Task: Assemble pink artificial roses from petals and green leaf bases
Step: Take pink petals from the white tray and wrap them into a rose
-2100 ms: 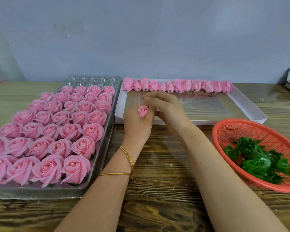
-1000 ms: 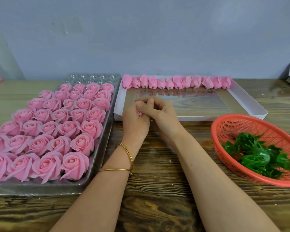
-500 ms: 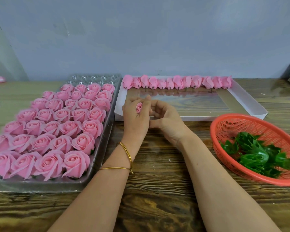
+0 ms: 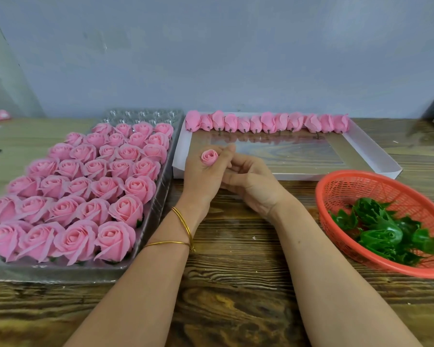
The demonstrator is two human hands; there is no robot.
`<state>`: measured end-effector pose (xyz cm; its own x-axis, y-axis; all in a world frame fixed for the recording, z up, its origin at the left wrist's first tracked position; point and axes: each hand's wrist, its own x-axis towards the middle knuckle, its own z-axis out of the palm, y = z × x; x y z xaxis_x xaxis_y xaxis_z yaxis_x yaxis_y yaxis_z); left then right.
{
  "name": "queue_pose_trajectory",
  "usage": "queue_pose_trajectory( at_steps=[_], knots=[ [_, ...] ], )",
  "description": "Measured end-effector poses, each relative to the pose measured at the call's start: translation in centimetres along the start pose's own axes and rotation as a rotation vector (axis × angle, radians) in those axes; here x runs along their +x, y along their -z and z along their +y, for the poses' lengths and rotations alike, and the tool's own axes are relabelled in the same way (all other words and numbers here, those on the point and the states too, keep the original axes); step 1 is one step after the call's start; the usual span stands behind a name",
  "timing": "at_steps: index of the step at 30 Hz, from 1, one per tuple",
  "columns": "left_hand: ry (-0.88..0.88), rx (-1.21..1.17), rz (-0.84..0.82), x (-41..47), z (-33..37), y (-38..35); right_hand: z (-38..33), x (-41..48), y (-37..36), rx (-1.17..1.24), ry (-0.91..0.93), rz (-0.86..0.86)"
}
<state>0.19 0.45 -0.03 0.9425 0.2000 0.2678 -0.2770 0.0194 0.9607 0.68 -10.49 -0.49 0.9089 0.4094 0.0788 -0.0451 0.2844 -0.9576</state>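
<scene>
Finished roses (image 4: 85, 186) are sitting well left of the rosebud (image 4: 209, 157). Left grip (image 4: 201, 179) is pinching that bud w/ thumb + fingertips, bloom end pointing up, base end hidden below. Right grip (image 4: 251, 184) is resting just right of the bud, fingers loosely curled, nothing visible inside. Green leaf bases (image 4: 383, 231) are lying in the red basket (image 4: 336, 181) far right of the bud, so right grip is probably the one fetching.

A craft workshop: tray of finished roses (image 4: 70, 194) on a wooden worktable (image 4: 236, 284).
</scene>
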Motion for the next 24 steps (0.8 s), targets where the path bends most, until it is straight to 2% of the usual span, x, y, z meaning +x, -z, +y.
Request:
queue_pose_trajectory(
  at_steps=[9, 19, 24],
  knots=[
    [0.059, -0.093, 0.038, -0.3, 0.2, -0.6, 0.2, 0.4, -0.6, -0.206, 0.079, 0.194],
    [0.051, -0.069, -0.010, -0.2, 0.4, -0.2, 0.1, 0.2, -0.5, -0.243, 0.132, 0.093],
    [-0.065, 0.096, 0.080, -0.2, 0.5, 0.1, -0.4, 0.6, -1.0, -0.153, 0.115, 0.281]
  ],
)
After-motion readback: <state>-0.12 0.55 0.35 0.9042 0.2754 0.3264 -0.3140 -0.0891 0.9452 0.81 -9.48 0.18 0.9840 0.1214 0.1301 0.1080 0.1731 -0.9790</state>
